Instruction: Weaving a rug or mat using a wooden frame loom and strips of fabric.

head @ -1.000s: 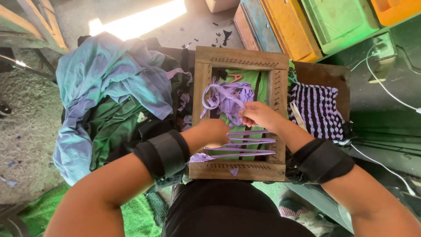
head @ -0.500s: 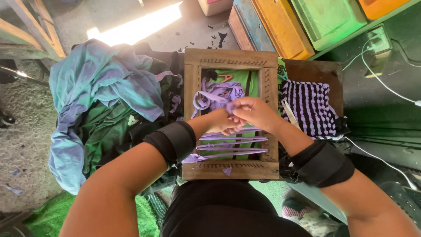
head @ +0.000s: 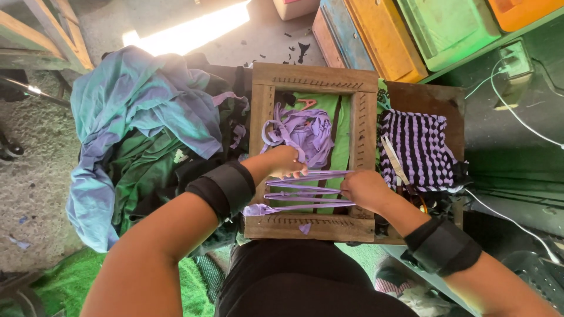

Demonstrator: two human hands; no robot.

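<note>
We noted the left hand [head: 288, 164] and right hand [head: 364, 189], fingers closed on a purple fabric strip [head: 305, 175] stretched across the wooden loom frame [head: 311, 76], and judged a slipped grip could pull it off the side pegs.

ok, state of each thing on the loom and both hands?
loom: flat on lap, partly strung
strips: stretched taut across lower frame
loose strips: heaped inside frame, unstrung
left hand: gripping a strip at left side
right hand: gripping strip at right rail
woven mat: finished, lying beside loom
</note>
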